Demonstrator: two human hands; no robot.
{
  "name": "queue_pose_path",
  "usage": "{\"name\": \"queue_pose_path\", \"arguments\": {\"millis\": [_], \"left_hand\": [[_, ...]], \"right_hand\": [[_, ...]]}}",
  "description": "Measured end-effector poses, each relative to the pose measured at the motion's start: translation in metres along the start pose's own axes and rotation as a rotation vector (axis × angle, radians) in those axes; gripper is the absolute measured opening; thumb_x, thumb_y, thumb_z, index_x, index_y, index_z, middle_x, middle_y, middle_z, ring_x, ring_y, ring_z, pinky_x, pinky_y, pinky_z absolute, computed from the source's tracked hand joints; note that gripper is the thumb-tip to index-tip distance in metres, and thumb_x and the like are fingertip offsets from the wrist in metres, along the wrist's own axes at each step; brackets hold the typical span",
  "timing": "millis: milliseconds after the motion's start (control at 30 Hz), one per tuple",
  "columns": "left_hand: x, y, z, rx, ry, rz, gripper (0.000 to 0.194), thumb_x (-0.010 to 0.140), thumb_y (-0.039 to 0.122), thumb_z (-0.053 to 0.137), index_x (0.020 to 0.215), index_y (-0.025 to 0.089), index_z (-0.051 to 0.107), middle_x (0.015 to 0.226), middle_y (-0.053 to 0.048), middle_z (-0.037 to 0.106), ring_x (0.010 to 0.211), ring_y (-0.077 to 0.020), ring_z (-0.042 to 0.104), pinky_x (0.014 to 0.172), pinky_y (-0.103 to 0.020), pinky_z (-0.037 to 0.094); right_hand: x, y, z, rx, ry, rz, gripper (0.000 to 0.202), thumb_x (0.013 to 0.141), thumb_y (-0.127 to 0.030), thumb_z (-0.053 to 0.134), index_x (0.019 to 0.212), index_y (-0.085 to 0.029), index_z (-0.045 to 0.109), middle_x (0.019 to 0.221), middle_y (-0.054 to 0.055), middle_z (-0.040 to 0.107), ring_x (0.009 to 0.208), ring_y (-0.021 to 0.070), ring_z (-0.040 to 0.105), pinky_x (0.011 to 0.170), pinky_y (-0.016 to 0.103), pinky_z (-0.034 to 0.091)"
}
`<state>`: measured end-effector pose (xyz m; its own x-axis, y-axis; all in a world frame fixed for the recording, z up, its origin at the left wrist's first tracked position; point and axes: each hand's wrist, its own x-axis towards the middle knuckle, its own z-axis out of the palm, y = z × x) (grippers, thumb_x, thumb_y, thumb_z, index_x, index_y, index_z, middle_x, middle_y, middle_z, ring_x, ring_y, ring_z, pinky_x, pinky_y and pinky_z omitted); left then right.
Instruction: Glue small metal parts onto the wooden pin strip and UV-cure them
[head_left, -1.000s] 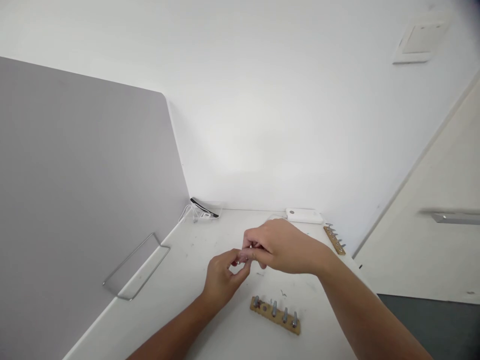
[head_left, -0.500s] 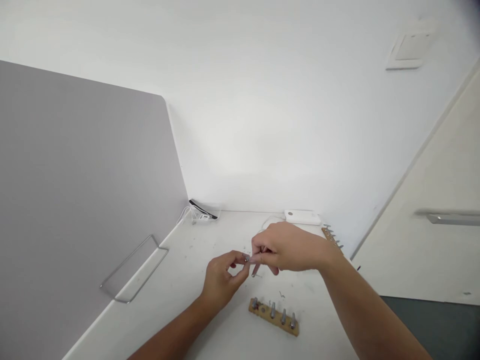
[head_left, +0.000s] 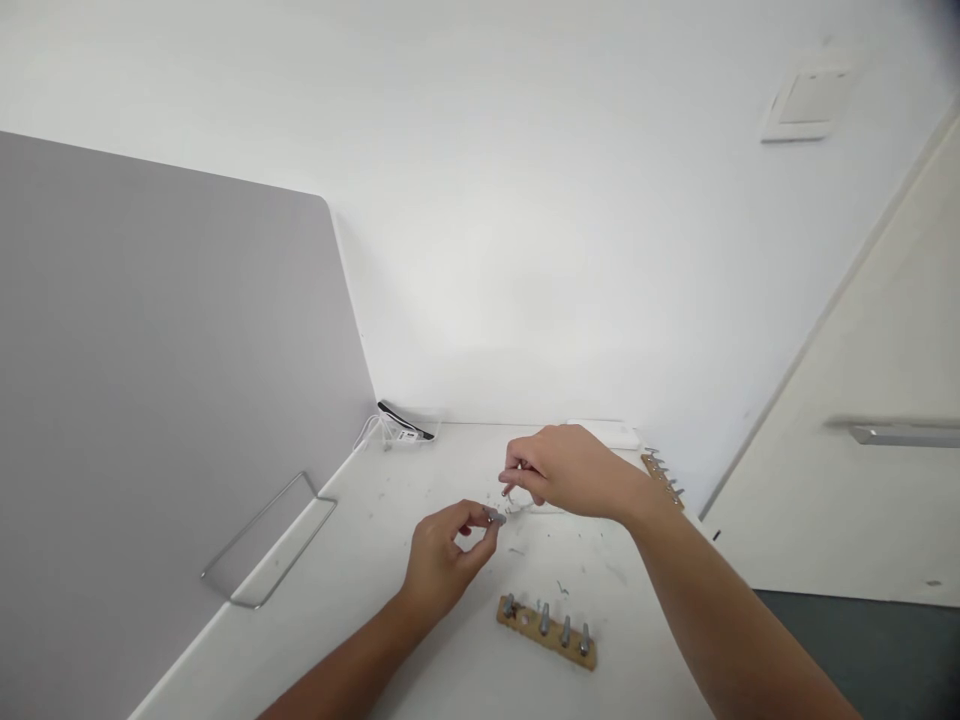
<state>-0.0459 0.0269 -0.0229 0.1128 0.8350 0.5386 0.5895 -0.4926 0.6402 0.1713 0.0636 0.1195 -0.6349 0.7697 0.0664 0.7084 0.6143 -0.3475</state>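
Closest to the person, on the white table (head_left: 465, 670), lay a brown strip (head_left: 555, 652) with four grey pegs (head_left: 566, 632) standing on it and one pale round spot between the first two from the left. It was below both sets of fingers, touching neither.

Just beyond it, the left hand (head_left: 442, 560) had its thumb and forefinger closed on one small grey piece (head_left: 495, 516), held above the table. The right hand (head_left: 562, 470) was up and to the right of that pinch, apart from it, its fingers curled together round one thin object (head_left: 505, 491) whose tip poked out below them; I couldn't make out what it was. Small dark scraps (head_left: 562, 588) were scattered under and around the fingers, too many and too tiny to count.

Well left of the left fingers, one bent wire loop (head_left: 289, 590) stuck out by the grey panel (head_left: 172, 400).

Farther off, beyond the left fingers, sat one clear box (head_left: 431, 420) with one long black item (head_left: 401, 418) and a white piece (head_left: 409, 436) in it, and a white cable (head_left: 366, 430) beside it. Behind the right hand lay one white device (head_left: 611, 434), partly covered, and right of it a second brown strip (head_left: 660, 478) with at least four pegs. One double switch (head_left: 810, 100) was on the wall, high to the right.
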Motion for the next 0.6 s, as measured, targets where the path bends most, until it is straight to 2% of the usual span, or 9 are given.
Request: {"name": "queue_pose_path", "arguments": {"millis": [133,200,267,367,500,600], "left_hand": [[0.001,0.003,-0.002,0.013,0.002,0.014,0.011,0.089,0.024,0.064,0.080,0.021,0.070,0.082,0.000,0.079,0.069,-0.0153,0.069,0.067,-0.027,0.054],[0.001,0.005,-0.004,0.031,-0.006,0.017,0.012,0.089,0.024,0.064,0.079,0.021,0.070,0.078,0.000,0.078,0.067,-0.0155,0.068,0.066,-0.027,0.055],[0.001,0.006,-0.005,0.059,-0.006,0.013,0.012,0.088,0.025,0.064,0.078,0.021,0.069,0.074,0.000,0.076,0.065,-0.0158,0.067,0.065,-0.027,0.055],[0.001,0.005,-0.004,0.086,0.000,0.003,0.010,0.087,0.024,0.065,0.080,0.022,0.070,0.072,0.001,0.075,0.063,-0.0156,0.064,0.063,-0.027,0.055],[0.000,0.001,-0.001,0.027,-0.010,0.002,0.009,0.088,0.023,0.065,0.083,0.023,0.072,0.085,0.000,0.080,0.070,-0.0157,0.069,0.066,-0.027,0.055],[0.000,0.001,0.000,0.001,-0.005,0.006,0.008,0.088,0.023,0.065,0.082,0.022,0.071,0.088,0.000,0.080,0.073,-0.0159,0.071,0.067,-0.027,0.055]], "right_hand": [[-0.009,-0.004,-0.007,0.134,-0.209,-0.012,0.026,0.100,-0.041,0.056,0.085,-0.022,0.068,0.070,-0.003,0.076,0.065,0.0142,0.067,0.056,0.025,0.040],[-0.011,-0.013,-0.009,0.188,-0.252,-0.052,0.029,0.101,-0.043,0.054,0.084,-0.022,0.067,0.068,-0.004,0.075,0.065,0.0137,0.067,0.054,0.024,0.039],[-0.010,-0.022,-0.009,0.215,-0.210,-0.098,0.029,0.102,-0.042,0.052,0.087,-0.023,0.068,0.070,-0.004,0.075,0.065,0.0128,0.065,0.054,0.023,0.039],[-0.005,-0.027,-0.005,0.194,-0.083,-0.121,0.027,0.103,-0.040,0.052,0.094,-0.023,0.071,0.075,-0.003,0.076,0.066,0.0124,0.064,0.057,0.024,0.038],[0.002,-0.018,0.002,0.066,0.059,-0.064,0.031,0.105,-0.043,0.050,0.096,-0.025,0.073,0.076,-0.001,0.076,0.070,0.0151,0.065,0.059,0.026,0.036],[0.002,-0.008,0.001,0.036,0.060,-0.006,0.032,0.105,-0.042,0.049,0.093,-0.025,0.073,0.076,-0.001,0.077,0.069,0.0151,0.065,0.058,0.026,0.035]]}}
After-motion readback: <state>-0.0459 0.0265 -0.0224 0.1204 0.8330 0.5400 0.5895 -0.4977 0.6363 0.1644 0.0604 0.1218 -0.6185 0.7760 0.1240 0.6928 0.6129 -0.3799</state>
